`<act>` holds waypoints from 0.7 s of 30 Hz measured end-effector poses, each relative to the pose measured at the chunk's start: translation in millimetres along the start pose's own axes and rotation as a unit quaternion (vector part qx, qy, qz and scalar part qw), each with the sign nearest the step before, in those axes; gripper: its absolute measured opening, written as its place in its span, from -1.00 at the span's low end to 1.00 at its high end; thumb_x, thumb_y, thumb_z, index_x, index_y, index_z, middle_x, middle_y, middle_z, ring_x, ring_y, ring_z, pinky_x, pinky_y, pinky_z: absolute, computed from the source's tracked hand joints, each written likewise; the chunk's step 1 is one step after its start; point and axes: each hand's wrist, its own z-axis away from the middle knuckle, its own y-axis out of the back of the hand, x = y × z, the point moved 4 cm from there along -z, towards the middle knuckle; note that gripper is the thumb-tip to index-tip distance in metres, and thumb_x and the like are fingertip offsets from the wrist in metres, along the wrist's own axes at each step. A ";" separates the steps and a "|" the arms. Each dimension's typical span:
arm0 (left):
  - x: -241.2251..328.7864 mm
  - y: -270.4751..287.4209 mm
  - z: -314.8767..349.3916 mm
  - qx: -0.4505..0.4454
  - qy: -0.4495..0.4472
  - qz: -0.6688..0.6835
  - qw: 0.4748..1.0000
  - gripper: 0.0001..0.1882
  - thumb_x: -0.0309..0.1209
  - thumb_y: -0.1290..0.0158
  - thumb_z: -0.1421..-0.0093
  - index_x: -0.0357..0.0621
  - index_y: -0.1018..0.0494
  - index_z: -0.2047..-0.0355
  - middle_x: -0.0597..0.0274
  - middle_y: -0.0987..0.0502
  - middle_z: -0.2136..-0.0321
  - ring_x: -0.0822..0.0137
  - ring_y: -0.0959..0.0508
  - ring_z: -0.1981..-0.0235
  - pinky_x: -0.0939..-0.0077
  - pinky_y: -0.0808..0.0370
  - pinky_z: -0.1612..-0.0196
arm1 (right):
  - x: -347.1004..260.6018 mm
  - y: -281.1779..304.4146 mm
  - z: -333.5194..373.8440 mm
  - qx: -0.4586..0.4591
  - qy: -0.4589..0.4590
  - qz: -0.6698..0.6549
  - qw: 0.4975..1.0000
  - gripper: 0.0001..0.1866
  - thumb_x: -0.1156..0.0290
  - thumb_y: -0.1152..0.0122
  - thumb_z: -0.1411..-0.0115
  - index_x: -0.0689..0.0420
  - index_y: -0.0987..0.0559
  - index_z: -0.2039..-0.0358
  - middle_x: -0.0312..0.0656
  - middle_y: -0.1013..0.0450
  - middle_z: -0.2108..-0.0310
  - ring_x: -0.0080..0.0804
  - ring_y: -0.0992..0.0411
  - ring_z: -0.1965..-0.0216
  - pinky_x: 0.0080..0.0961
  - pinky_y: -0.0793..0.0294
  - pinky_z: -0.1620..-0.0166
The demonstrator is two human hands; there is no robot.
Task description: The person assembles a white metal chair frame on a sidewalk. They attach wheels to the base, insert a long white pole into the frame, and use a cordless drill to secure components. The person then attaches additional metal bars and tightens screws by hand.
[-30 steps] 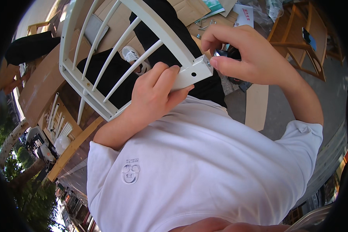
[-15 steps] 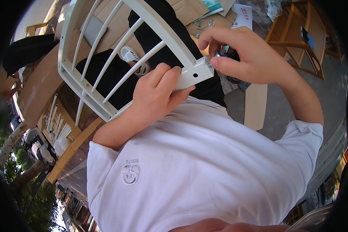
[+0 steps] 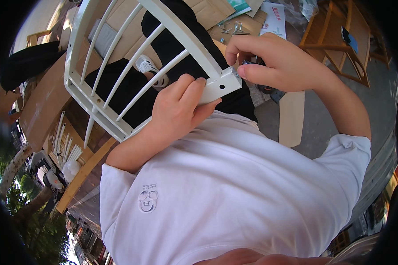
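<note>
Clasping the white, glossy barred frame (image 3: 181,29) with the left hand (image 3: 177,102), wrapped snugly round its end rail, just beside the dark round hole (image 3: 221,87) near that right-hand corner! Holding it at a slant over black cloth trousers (image 3: 236,104), with the far end cut off by the upper edge of view. Over to the right hand (image 3: 281,62): curled, with thumb and forefinger parted, poised right at that same corner of the frame. Pinching something small in there? Impossible to tell, nor whether touching the rail or stopping just short. Glimpsing, between the slim curved bars, a white shoe (image 3: 146,65). Looking past the frame, catching loose silver screws (image 3: 238,28) scattered on brown cardboard (image 3: 257,24), just left of a white printed paper sheet's (image 3: 274,20) left edge. Spotting, farther right, a brown wooden furniture piece (image 3: 336,33), and, nearer, a long tan strip (image 3: 292,119) on grey ground (image 3: 325,119). Noting, away beyond the frame's lower left corner, slim white rods (image 3: 75,153) bunched together.
</note>
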 end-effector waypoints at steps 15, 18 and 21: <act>-22.6 -60.1 16.8 -0.143 0.081 -0.053 0.985 -0.55 -0.31 -0.40 -0.05 -0.31 -0.51 0.15 0.10 -0.44 0.39 0.11 -0.55 0.55 0.33 -0.52 0.51 | 134.4 -28.3 -10.4 -0.072 -0.156 -0.121 0.978 -0.56 -0.03 -0.07 -0.40 0.14 -0.53 0.09 -0.23 -0.55 0.31 -0.57 -0.42 0.54 -0.55 -0.44 0.51; -28.2 -64.4 17.9 -0.146 0.106 -0.063 0.982 -0.56 -0.30 -0.40 -0.05 -0.31 -0.52 0.17 0.09 -0.45 0.39 0.12 -0.55 0.55 0.35 -0.51 0.52 | 260.0 28.6 -20.7 0.204 -0.063 -0.084 0.973 -0.50 -0.07 -0.12 -0.39 0.18 -0.55 0.08 -0.23 -0.54 0.28 -0.56 -0.46 0.52 -0.57 -0.47 0.46; -31.5 -65.5 18.8 -0.145 0.107 -0.068 0.981 -0.54 -0.31 -0.43 0.01 -0.30 -0.53 0.18 0.11 -0.46 0.42 0.14 -0.54 0.55 0.35 -0.50 0.53 | 429.1 14.9 -3.0 0.343 -0.347 -0.193 0.851 -0.54 0.03 -0.17 -0.37 0.24 -0.56 0.07 -0.21 -0.53 0.38 -0.57 -0.53 0.46 -0.58 -0.50 0.44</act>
